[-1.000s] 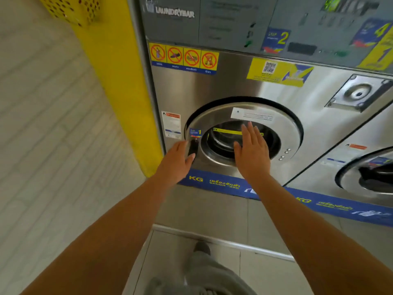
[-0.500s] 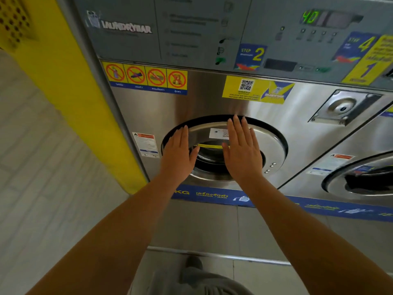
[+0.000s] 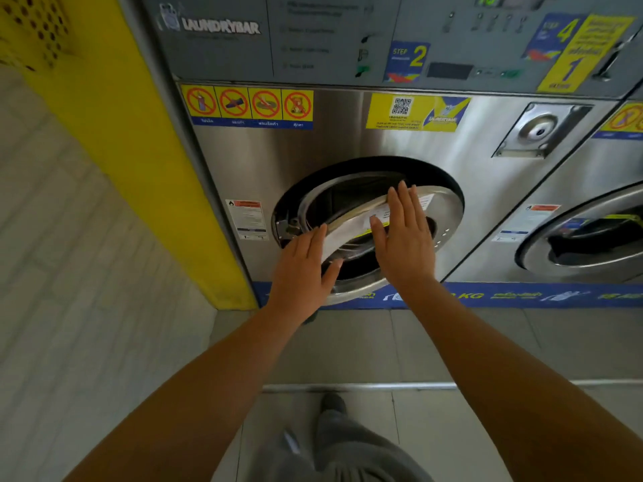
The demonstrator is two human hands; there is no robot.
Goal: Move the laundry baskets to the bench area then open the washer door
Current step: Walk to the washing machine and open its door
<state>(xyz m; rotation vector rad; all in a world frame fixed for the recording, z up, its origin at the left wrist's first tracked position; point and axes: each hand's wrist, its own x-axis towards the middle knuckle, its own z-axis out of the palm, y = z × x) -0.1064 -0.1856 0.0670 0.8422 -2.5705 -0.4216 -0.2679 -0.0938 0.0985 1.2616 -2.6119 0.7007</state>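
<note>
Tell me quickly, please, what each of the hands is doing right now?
Left hand: open, fingers at the washer door free edge.
Right hand: open, flat on the door front.

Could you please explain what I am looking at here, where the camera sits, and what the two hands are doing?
There is only one picture, taken by a wide-angle camera worn on a person's head, looking forward and down. So the two bare arms reaching in from below are the wearer's own.

In front stands a steel coin-laundry washer with a round washer door. The door is partly open, hinged on the right, with a dark gap showing on its left side. The left hand is at the door's free left edge, and the right hand lies flat, fingers spread, on the door's front. Neither hand holds a loose object.

To the right is part of a second washer; to the left, a yellow wall panel. No laundry baskets are in view.
</note>
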